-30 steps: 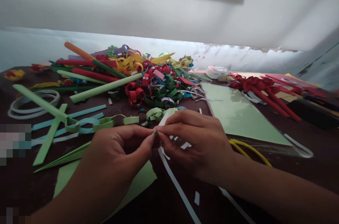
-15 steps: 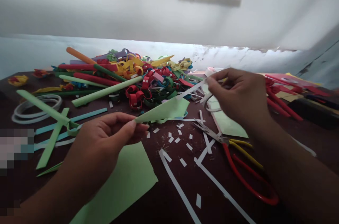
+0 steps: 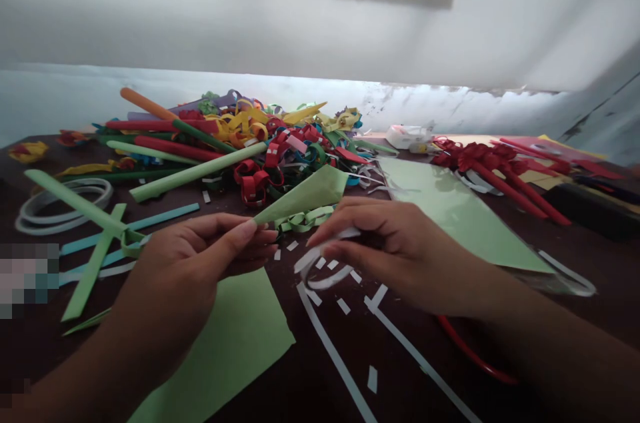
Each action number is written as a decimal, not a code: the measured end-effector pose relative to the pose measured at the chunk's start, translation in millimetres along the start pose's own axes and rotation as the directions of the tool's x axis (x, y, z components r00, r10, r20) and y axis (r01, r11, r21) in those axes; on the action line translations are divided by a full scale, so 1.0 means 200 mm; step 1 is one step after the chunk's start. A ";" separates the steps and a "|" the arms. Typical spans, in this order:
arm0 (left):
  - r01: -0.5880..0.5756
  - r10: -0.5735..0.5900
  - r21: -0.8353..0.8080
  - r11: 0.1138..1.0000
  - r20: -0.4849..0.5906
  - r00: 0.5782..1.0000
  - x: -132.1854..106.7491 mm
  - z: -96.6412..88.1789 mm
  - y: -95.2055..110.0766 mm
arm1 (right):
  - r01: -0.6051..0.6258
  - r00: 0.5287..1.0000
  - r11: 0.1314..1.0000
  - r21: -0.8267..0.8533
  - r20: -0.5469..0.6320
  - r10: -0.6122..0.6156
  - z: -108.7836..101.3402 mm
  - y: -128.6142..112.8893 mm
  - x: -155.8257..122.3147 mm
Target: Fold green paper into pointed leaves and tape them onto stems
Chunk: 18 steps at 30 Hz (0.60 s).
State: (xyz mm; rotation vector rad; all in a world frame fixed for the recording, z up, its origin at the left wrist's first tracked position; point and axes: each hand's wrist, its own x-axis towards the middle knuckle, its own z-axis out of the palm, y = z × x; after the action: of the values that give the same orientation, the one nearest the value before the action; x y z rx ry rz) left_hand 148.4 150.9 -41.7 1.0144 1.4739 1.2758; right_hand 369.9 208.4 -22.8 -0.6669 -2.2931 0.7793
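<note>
My left hand (image 3: 195,263) pinches the narrow end of a folded light green paper (image 3: 313,193) between thumb and fingers. The paper's wider end points up and to the right. In my right hand (image 3: 400,249) a curled white strip (image 3: 327,281) is held between thumb and fingertips, hanging just over the table and apart from the green paper. Beneath my right forearm, only a red scissors handle (image 3: 475,353) shows; the blades are hidden. A flat green sheet (image 3: 250,343) lies partly under my left forearm.
Behind my hands rises a pile of coloured paper chains and rolled tubes (image 3: 260,136). Tape rings (image 3: 65,206) lie at the left. A large green sheet (image 3: 450,209) and red paper stems (image 3: 525,186) are at the right. White scraps (image 3: 343,306) and long strips (image 3: 425,363) litter the table.
The white strip, stretched along the green paper's edge before, is now off it and curled in my right hand. That hand has moved down and left. The left hand keeps its pinch.
</note>
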 end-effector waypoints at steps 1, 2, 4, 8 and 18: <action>-0.016 0.015 0.027 1.000 0.024 1.000 0.00 0.00 0.00 | 0.003 1.000 0.999 0.048 0.001 -0.003 0.02 0.00 0.00; -0.033 0.030 0.061 0.998 0.044 0.999 -0.01 0.00 -0.01 | 0.002 1.000 0.995 0.097 -0.007 -0.001 0.04 0.01 0.00; -0.077 0.067 0.134 0.988 0.073 0.995 -0.02 0.00 -0.01 | 0.006 0.999 0.985 0.175 -0.033 0.000 0.06 0.02 0.01; -0.106 0.092 0.164 0.981 0.091 0.992 -0.03 0.00 -0.02 | -0.015 0.993 0.966 0.257 -0.108 0.044 0.10 0.02 0.02; 0.071 -0.037 -0.134 0.988 0.244 0.969 -0.07 0.04 0.00 | -0.437 0.836 0.683 0.585 -0.015 0.548 0.15 0.00 0.06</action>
State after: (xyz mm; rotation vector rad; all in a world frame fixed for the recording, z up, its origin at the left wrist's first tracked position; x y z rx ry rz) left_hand 159.8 140.3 -41.5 0.9901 1.2004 1.1568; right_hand 340.8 205.0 -38.0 -1.0369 -1.5678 1.5029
